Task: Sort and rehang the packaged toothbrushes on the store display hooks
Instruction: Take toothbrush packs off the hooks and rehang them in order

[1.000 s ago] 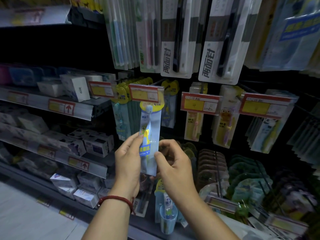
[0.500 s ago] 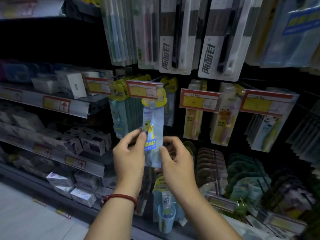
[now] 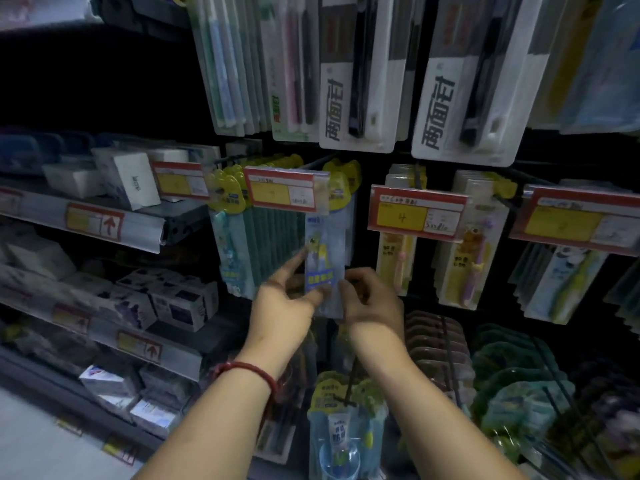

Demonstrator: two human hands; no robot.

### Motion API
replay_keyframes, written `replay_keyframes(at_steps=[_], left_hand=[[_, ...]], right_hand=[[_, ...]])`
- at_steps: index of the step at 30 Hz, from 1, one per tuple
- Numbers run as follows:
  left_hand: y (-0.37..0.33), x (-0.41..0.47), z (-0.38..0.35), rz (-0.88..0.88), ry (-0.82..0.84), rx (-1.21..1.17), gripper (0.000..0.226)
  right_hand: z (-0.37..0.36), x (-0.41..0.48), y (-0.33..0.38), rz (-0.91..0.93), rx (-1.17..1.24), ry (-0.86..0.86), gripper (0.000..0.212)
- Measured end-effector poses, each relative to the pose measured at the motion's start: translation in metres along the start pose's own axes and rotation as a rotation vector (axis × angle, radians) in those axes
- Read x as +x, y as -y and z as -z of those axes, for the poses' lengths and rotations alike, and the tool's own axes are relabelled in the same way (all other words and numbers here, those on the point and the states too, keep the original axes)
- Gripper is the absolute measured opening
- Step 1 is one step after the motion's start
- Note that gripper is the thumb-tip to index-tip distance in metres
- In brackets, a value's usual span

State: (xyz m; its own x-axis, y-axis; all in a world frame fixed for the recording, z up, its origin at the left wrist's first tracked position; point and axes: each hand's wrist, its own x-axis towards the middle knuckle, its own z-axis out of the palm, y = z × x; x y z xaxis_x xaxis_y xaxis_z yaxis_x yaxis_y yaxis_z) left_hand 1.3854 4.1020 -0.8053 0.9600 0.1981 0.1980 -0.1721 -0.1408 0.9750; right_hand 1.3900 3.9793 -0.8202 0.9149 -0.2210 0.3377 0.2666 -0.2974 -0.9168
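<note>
2 hands meet at the display rack's (image 3: pixel 367 161) middle row. The left hand (image 3: pixel 287 301), a red bracelet (image 3: pixel 249 370) at its wrist, pinches a toothbrush pack's (image 3: pixel 323 251) left edge; the right hand (image 3: pixel 375 299) grips its right edge. The pack is upright, its top behind a price tag (image 3: pixel 285 192).

Views held: one, from a wide-angle camera worn on my head.

- Facing: forward and slightly down, square onto a store display wall (image 3: pixel 370 168).
- Nearness: close. My forearms enter from the bottom edge, and my left hand (image 3: pixel 287 301) and right hand (image 3: pixel 375 299) hold a toothbrush pack (image 3: pixel 325 268) at mid-frame.
- Top of frame: the upper hanging packs (image 3: pixel 356 81), seen from below and leaning outward.
- Left side: shelves (image 3: pixel 114 225) of boxed goods, slanting away.
- Bottom left corner: a strip of floor (image 3: pixel 31 445).
- Edges: blurred, and straight lines bow.
</note>
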Motion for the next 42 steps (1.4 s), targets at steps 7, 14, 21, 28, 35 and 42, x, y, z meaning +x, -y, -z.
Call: replay_keyframes(at_steps=[7, 14, 21, 28, 35, 42], left_hand=[[0.026, 0.067, -0.036, 0.008, 0.062, -0.046, 0.068], [0.038, 0.09, -0.046, -0.057, 0.084, 0.017, 0.074], [0.012, 0.065, -0.034, -0.001, 0.15, 0.328, 0.073], [-0.041, -0.02, -0.004, -0.105, 0.229, 0.754, 0.064], [-0.107, -0.122, -0.019, -0.315, 0.374, 1.104, 0.069], [-0.131, -0.178, -0.089, -0.412, 0.453, 1.093, 0.071]], right_hand=[[-0.009, 0.055, -0.017, -0.062, -0.059, 0.004, 0.006], [-0.016, 0.08, -0.028, -0.047, -0.18, 0.007, 0.017], [0.003, 0.057, -0.005, -0.141, -0.285, 0.195, 0.037], [0.073, -0.017, 0.045, 0.019, -0.717, 0.391, 0.055], [0.177, -0.094, 0.085, 0.095, -0.9, 0.356, 0.055], [0.272, -0.135, 0.071, 0.001, -0.673, 0.07, 0.056]])
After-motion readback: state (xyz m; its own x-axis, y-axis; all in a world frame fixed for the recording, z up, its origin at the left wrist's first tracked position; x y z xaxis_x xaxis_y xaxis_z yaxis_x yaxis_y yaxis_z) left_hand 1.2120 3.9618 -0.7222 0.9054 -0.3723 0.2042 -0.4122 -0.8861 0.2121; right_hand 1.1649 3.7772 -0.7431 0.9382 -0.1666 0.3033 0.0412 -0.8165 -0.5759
